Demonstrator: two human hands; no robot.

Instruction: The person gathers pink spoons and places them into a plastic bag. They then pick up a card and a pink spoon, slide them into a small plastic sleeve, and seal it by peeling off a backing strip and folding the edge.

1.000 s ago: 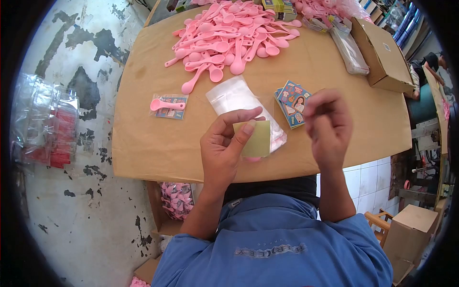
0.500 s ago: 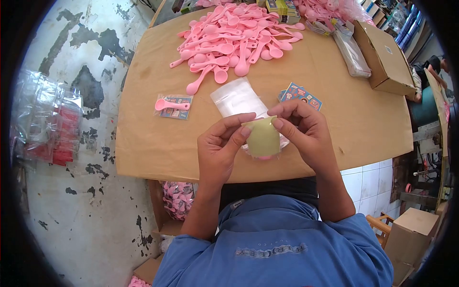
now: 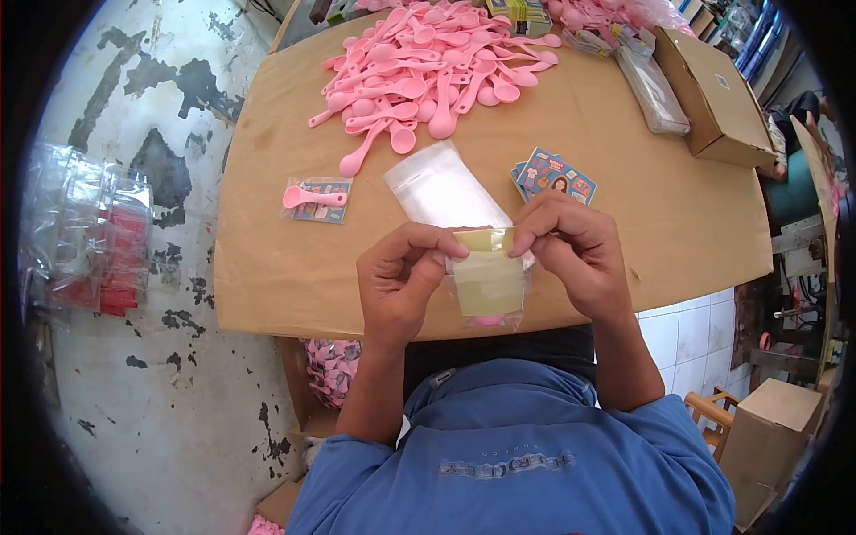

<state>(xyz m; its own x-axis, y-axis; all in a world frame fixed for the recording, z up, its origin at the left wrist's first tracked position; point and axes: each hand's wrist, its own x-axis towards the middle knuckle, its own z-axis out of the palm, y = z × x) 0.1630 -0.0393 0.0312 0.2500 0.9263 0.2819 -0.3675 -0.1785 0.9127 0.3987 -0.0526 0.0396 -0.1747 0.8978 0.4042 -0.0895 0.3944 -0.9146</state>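
Between both hands hangs a small clear plastic bag (image 3: 489, 292) holding a card with its yellow-green side showing. The pink end of a spoon (image 3: 488, 321) peeks out below the card, inside the bag. My left hand (image 3: 401, 276) pinches the bag's upper left corner; my right hand (image 3: 575, 254) pinches the upper right. A strip at the bag's top looks deeper yellow. Just beyond my fingers lies a stack of clear bags (image 3: 437, 183). Past my right fingertips sit several blue printed cards (image 3: 557, 176).
At the back is a big heap of pink measuring spoons (image 3: 428, 67). A bagged spoon and card (image 3: 316, 198) lie at left. An open cardboard box (image 3: 713, 98) and a plastic-wrapped bundle (image 3: 653, 89) stand at right. Bagged pink items (image 3: 333, 370) sit below the table edge.
The bag has dropped slightly towards me and its clear plastic edges now show around the card. My fingers have shifted to its upper corners, and the right hand has turned a little.
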